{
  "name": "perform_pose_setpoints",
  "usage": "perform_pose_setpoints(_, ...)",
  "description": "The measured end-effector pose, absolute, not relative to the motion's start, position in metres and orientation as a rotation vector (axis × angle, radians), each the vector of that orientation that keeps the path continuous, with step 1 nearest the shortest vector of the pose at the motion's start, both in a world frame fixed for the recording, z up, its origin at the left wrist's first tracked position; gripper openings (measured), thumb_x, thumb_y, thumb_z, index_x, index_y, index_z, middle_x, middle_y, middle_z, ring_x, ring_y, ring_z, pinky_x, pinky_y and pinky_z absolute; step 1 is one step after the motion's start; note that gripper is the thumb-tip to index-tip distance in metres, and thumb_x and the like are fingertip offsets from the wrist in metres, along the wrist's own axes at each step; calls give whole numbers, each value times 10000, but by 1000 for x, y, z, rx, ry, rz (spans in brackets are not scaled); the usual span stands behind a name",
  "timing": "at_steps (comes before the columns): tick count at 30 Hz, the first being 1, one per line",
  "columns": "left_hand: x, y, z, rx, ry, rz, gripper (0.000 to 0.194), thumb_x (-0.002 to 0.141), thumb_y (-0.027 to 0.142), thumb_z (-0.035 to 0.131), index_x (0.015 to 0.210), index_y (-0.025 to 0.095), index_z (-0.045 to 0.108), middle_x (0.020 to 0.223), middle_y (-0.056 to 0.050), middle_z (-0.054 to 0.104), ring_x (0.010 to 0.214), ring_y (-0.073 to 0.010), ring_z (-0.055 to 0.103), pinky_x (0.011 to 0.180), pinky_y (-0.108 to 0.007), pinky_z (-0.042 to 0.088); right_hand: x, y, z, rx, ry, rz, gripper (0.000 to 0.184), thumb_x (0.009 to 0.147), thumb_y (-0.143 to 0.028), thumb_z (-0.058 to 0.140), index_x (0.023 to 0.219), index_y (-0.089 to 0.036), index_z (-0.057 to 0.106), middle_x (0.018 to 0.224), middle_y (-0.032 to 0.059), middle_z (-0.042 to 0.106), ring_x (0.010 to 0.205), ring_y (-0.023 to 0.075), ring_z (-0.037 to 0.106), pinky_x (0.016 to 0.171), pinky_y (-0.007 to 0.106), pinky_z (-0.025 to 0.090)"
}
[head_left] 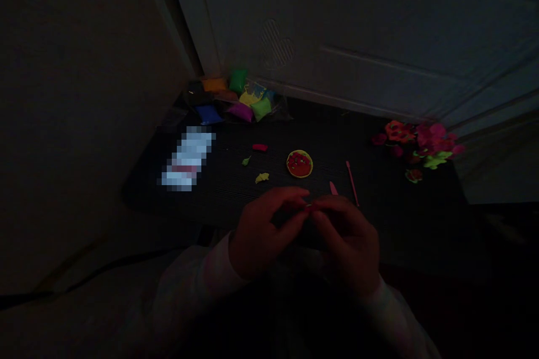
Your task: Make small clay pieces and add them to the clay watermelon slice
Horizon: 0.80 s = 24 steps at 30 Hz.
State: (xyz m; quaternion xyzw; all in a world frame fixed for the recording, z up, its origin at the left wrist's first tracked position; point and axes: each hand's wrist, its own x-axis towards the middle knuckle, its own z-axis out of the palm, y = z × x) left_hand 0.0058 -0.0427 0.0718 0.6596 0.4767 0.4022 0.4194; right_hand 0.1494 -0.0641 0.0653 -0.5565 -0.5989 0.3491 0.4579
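Observation:
In the dim head view, my left hand (265, 230) and my right hand (351, 238) meet above the near side of the dark table. Their fingertips pinch a small piece of red clay (310, 208) between them, mostly covered by the fingers. Just beyond lies a small round dish with a yellow rim (312, 167), with red and green bits on an orange-red base. Left of it are a red clay lump (260, 147), a green leaf-shaped piece (246, 161) and a crumpled yellow piece (262, 178).
A pink stick tool (352, 182) and a pink blade-shaped tool (333, 188) lie to the right. Bright clay-like flowers (429, 140) stand at the far right. Several coloured clay packets (240, 111) sit by the wall. A blurred-out bright screen (189, 154) is at left.

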Motion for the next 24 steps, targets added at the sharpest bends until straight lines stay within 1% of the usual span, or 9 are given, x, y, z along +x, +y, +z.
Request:
perform_pose_setpoints(5,9,-30,66,1622,1248,913,278,691,171,573,964,215,552,822,18,634,727,-104,590,709,-214,473,155,-51,60,-1423,-1654,738,113,736,-180,538,828,-242,559,821,-5,591,778,133,554,718,295,435)
perform_pose_setpoints(10,11,-16,55,1605,1291,860,282,695,170,570,973,210,543,869,1,628,758,-112,589,715,-225,475,163,-36,51,-1504,-1634,741,102,740,-196,538,827,-245,559,820,-10,605,786,137,560,786,333,418)
perform_pose_setpoints(12,11,-11,49,1607,1322,845,279,700,174,565,976,213,542,873,-1,627,757,-113,587,712,-232,476,166,-29,46,-1550,-1593,745,93,740,-206,540,823,-244,561,821,-8,606,790,140,560,766,328,425)
perform_pose_setpoints(16,12,-1,42,1562,1355,806,247,696,176,568,938,220,560,839,3,631,744,-118,585,700,-246,481,171,-18,39,-1587,-1538,776,90,740,-203,536,818,-239,564,814,-3,599,777,136,561,677,284,446)
perform_pose_setpoints(20,17,5,38,1313,1278,770,252,703,197,570,953,223,556,869,-6,637,772,-128,599,703,-246,490,171,-14,36,-1571,-1579,831,121,734,-196,537,840,-252,557,824,-9,600,781,138,563,678,294,444)
perform_pose_setpoints(24,22,9,37,980,1141,753,251,695,162,572,939,219,547,889,-3,647,806,-128,609,718,-244,497,170,-15,36,-1557,-1634,864,142,743,-181,524,850,-272,546,825,-18,601,785,141,561,726,333,428)
